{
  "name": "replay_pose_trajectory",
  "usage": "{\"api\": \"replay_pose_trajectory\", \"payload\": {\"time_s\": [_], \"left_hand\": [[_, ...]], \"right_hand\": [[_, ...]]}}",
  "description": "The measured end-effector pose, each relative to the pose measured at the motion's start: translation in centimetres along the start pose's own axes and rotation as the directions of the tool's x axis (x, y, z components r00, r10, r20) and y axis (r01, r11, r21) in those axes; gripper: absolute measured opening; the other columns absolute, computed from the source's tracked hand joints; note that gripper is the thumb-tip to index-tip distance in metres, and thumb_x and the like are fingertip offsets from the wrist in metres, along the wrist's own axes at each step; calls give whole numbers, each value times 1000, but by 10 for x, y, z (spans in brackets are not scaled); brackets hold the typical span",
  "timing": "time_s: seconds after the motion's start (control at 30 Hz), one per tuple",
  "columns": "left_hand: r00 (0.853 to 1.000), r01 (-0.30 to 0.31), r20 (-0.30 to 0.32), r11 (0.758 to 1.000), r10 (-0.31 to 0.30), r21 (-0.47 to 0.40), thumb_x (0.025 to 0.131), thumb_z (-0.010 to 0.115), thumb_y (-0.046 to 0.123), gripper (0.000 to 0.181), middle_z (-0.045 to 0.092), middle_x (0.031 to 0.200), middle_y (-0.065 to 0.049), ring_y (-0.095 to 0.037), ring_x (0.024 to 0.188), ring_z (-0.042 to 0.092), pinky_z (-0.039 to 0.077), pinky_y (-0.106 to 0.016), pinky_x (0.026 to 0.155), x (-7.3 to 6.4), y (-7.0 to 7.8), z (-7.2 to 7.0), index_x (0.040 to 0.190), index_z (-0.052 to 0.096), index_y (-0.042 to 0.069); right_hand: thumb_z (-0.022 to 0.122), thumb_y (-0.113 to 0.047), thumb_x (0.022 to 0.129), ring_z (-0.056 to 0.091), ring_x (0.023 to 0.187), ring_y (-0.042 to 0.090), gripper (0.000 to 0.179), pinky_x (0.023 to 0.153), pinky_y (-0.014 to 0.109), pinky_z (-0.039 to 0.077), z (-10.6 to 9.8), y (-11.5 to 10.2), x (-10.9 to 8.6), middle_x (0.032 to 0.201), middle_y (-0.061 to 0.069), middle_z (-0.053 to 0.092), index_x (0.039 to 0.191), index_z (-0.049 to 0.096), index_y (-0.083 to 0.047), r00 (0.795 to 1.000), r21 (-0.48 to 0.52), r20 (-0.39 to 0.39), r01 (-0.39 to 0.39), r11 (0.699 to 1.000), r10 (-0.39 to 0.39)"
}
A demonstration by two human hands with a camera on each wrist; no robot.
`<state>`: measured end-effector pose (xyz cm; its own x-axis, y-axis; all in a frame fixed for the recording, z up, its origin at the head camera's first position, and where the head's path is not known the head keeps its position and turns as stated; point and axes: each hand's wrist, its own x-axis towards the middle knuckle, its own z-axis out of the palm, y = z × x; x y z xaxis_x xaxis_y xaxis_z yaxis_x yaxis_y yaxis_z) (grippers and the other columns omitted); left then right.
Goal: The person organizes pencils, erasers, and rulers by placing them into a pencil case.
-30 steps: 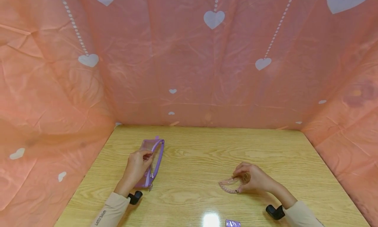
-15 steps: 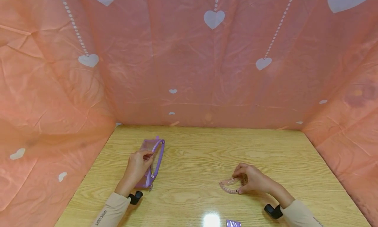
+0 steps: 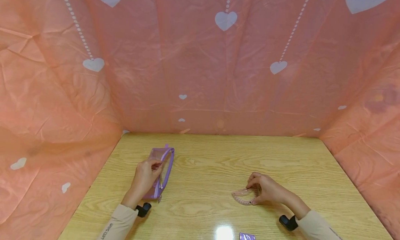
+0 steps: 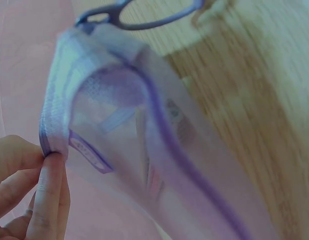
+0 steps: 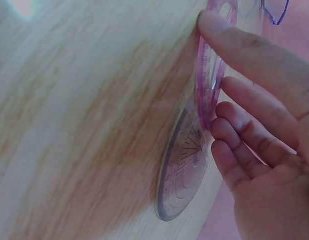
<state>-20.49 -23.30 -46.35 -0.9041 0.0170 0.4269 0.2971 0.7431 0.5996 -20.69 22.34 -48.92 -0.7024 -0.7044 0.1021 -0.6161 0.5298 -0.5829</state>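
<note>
In the head view, my left hand (image 3: pixel 147 174) pinches the edge of an unzipped, see-through purple pencil case (image 3: pixel 168 170) standing at the left of the table. The left wrist view shows the thumb and a finger on its zip edge (image 4: pixel 54 142), and blurred small items inside. At the right, my right hand (image 3: pixel 265 188) holds a pink protractor (image 3: pixel 243 200) between thumb and fingers. A clear grey protractor (image 5: pixel 182 170) lies against its lower end in the right wrist view; whether the fingers grip that one too is hard to tell.
A shiny purple item (image 3: pixel 247 236) is cut off at the near table edge. The wood-grain table (image 3: pixel 200 163) is backed by pink cloth (image 3: pixel 200 77) with hearts on three sides. Wrist cameras (image 3: pixel 288 222) sit below both hands.
My right wrist has shifted very slightly to the left, with the protractor almost in place. The left hand and pencil case look unchanged.
</note>
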Motion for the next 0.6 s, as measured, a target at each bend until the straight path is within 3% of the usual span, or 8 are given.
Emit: {"api": "replay_pose_trajectory", "payload": {"time_s": [0.37, 0.6], "left_hand": [[1000, 15, 13, 1000, -15, -3, 83, 75, -5, 11, 71, 81, -10, -21, 72, 67, 57, -31, 61, 0, -1, 0, 93, 75, -5], [1000, 10, 12, 1000, -10, -6, 82, 74, -6, 11, 71, 80, -10, -21, 71, 67, 57, -31, 61, 0, -2, 0, 93, 74, -6]], "right_hand": [[93, -22, 67, 54, 84, 14, 41, 69, 28, 51, -1, -3, 2, 102, 1, 58, 99, 71, -8, 1000, 42, 13, -14, 999, 13], [94, -17, 65, 54, 85, 13, 43, 70, 27, 50, -1, -4, 3, 99, 1, 61, 99, 71, -6, 999, 13, -12, 41, 999, -41]]}}
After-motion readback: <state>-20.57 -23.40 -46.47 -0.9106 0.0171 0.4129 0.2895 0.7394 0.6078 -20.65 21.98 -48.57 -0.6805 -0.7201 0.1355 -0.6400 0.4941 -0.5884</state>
